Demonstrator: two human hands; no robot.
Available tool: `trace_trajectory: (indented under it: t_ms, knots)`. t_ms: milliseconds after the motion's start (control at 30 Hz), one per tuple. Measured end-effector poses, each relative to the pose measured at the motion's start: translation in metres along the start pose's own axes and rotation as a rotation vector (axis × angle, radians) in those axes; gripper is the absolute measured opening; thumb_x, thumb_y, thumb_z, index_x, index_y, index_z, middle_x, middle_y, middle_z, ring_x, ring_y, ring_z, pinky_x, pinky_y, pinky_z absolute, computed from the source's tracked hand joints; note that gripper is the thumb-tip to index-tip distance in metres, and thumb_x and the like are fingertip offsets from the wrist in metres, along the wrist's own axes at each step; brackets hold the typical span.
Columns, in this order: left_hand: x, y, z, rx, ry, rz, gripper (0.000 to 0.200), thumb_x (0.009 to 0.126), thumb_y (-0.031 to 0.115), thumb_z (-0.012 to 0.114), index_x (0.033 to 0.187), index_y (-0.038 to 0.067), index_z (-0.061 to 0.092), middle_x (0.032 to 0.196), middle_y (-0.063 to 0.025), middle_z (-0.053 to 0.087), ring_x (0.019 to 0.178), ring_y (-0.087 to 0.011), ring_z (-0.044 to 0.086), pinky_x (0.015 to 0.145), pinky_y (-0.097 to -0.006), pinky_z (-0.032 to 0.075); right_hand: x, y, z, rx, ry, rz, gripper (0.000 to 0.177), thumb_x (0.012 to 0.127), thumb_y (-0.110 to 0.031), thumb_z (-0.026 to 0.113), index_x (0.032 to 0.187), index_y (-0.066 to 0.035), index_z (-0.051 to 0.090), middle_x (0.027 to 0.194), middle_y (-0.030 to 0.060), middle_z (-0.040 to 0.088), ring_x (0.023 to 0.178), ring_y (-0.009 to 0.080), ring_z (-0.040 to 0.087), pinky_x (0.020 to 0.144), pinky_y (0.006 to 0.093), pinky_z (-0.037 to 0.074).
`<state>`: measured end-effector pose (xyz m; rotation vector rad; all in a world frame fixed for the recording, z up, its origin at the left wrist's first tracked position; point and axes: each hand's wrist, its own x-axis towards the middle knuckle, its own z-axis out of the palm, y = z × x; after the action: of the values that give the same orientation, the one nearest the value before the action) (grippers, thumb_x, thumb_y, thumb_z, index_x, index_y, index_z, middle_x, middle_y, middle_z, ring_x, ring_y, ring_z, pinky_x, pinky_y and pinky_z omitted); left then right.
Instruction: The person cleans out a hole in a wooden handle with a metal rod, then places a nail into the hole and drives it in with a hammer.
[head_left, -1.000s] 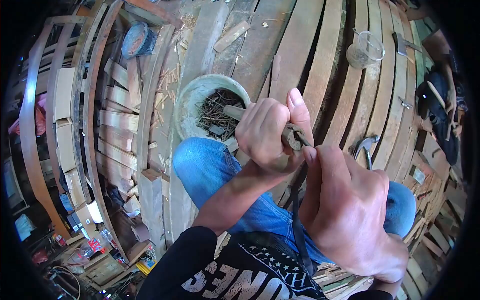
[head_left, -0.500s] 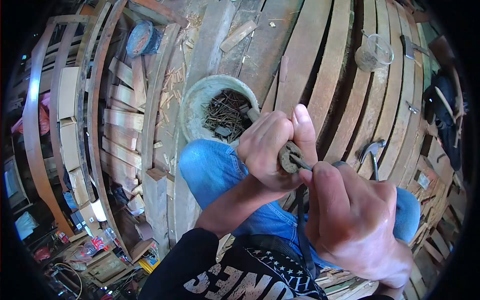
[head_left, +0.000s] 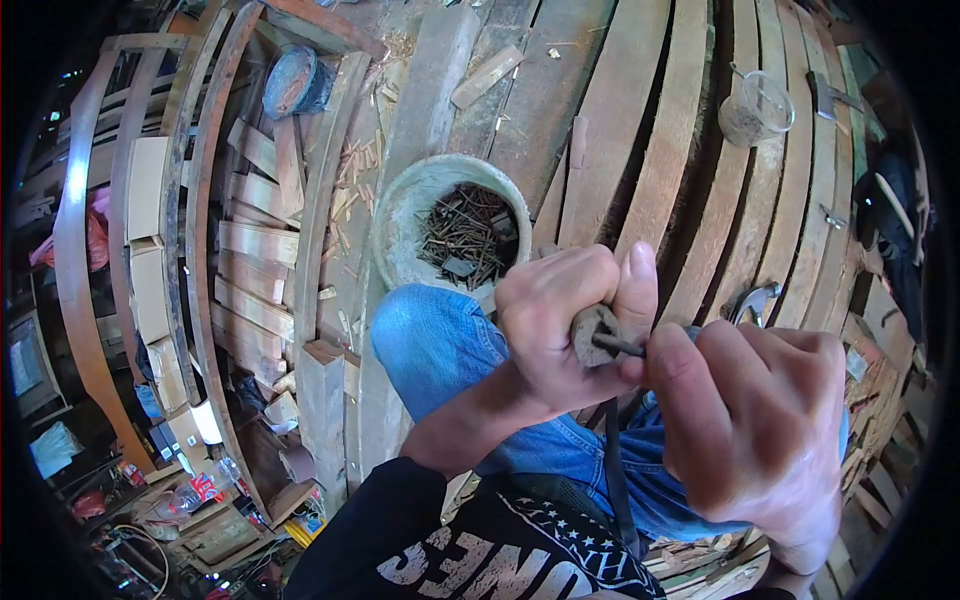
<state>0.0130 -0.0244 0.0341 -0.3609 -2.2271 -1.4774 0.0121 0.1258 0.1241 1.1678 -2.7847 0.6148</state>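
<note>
My left hand (head_left: 555, 330) is closed around a round wooden piece (head_left: 588, 345), its greyish-brown end face turned toward my right hand. A dark slot or hole shows in that face. From it a thin dark metal rod (head_left: 622, 346) runs across to my right hand (head_left: 745, 430). The fingers of that hand are closed on the rod, and most of what lies inside the fist is hidden. My left thumb is raised beside the wooden piece. Both hands are held above my jeans-covered legs (head_left: 440, 335).
A whitish bucket (head_left: 392, 235) holding rusty nails (head_left: 465, 235) stands beyond my left knee. A hammer (head_left: 757, 298) lies behind my right hand. Farther off are a clear plastic container (head_left: 745, 122) and a wood block (head_left: 487, 77) on the planks. Cut wood pieces (head_left: 255, 240) are stacked at left.
Both hands have shifted slightly right in view, and my right hand has drawn away from the wooden piece, so more of the rod shows. My right hand now covers part of the hammer.
</note>
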Motion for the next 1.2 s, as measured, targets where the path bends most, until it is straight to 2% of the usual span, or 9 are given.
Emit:
trace_trajectory:
  t_ms: [100,167,533,700,800,933,1033,1100,1200]
  knots:
    - [0.000,-0.002,0.004,-0.096,-0.038,-0.049,0.043,0.090,0.010,0.064,0.056,0.004,0.038,0.051,-0.0065,0.034,0.038,-0.0207,0.037,0.039,-0.0355,0.026,-0.001,-0.001,-0.002,-0.031,-0.033,0.046,0.016,0.071,-0.003,0.069,0.083,0.000,0.059,0.058,0.0010,0.044,0.045,0.0149,0.047,0.046,0.0327,0.028]
    - [0.001,-0.003,0.005,-0.144,0.023,-0.100,0.046,0.090,0.007,0.063,0.054,0.004,0.035,0.048,-0.0003,0.034,0.042,-0.0080,0.026,0.040,-0.0318,0.019,-0.006,0.000,0.002,-0.089,0.116,0.071,0.014,0.075,-0.001,0.071,0.082,-0.001,0.059,0.059,0.0025,0.046,0.044,0.0169,0.046,0.046,0.0330,0.029]
    - [-0.001,0.006,0.004,-0.014,0.001,-0.083,0.044,0.088,0.012,0.071,0.055,0.004,0.042,0.050,-0.0008,0.039,0.045,-0.0080,0.031,0.042,-0.0302,0.022,-0.012,-0.019,-0.004,0.073,0.059,0.266,0.010,0.078,0.003,0.069,0.079,-0.001,0.060,0.056,0.0076,0.053,0.041,0.0233,0.049,0.041,0.0344,0.033]
    - [-0.001,0.007,0.005,-0.079,-0.096,-0.075,0.046,0.087,0.031,0.074,0.061,0.003,0.049,0.054,-0.0025,0.044,0.048,-0.0125,0.040,0.047,-0.0290,0.031,-0.017,-0.020,-0.012,0.042,-0.041,0.365,0.007,0.081,-0.002,0.069,0.080,-0.003,0.061,0.060,0.0071,0.056,0.044,0.0237,0.052,0.045,0.0344,0.034]
    - [-0.001,0.004,0.004,-0.102,-0.174,-0.051,0.053,0.087,0.044,0.071,0.061,0.004,0.049,0.053,-0.0019,0.042,0.045,-0.0135,0.041,0.045,-0.0284,0.030,-0.017,-0.025,-0.009,-0.017,0.044,0.335,0.006,0.082,-0.003,0.068,0.081,-0.004,0.062,0.061,0.0069,0.058,0.046,0.0241,0.053,0.047,0.0344,0.033]
    - [-0.003,0.010,0.001,-0.115,-0.147,-0.056,0.058,0.087,0.051,0.068,0.059,0.005,0.048,0.050,-0.0011,0.039,0.041,-0.0136,0.038,0.041,-0.0299,0.028,-0.018,-0.029,-0.011,-0.009,0.019,0.381,0.006,0.082,-0.004,0.068,0.081,-0.004,0.063,0.062,0.0070,0.058,0.045,0.0242,0.053,0.048,0.0349,0.032]
    - [-0.001,0.007,-0.001,-0.003,-0.164,0.071,0.060,0.087,0.053,0.067,0.056,0.006,0.047,0.048,-0.0005,0.035,0.039,-0.0134,0.035,0.039,-0.0312,0.025,-0.018,-0.032,-0.011,-0.024,0.023,0.388,0.006,0.083,-0.004,0.068,0.080,-0.005,0.063,0.061,0.0068,0.058,0.045,0.0244,0.052,0.049,0.0350,0.031]
    - [0.001,0.010,0.002,0.020,-0.073,0.097,0.043,0.085,0.011,0.072,0.055,0.007,0.042,0.046,-0.0076,0.039,0.035,-0.0227,0.039,0.038,-0.0364,0.028,-0.018,-0.035,-0.012,0.036,0.003,0.440,0.006,0.084,-0.005,0.067,0.080,-0.005,0.063,0.061,0.0067,0.058,0.045,0.0249,0.052,0.050,0.0358,0.031]
    - [0.001,0.013,0.002,0.054,-0.059,0.023,0.043,0.084,0.010,0.072,0.054,0.007,0.042,0.047,-0.0077,0.039,0.036,-0.0235,0.040,0.038,-0.0366,0.029,-0.017,-0.037,-0.012,0.041,-0.015,0.445,0.006,0.085,-0.005,0.066,0.080,-0.005,0.062,0.060,0.0070,0.058,0.045,0.0252,0.053,0.051,0.0361,0.030]
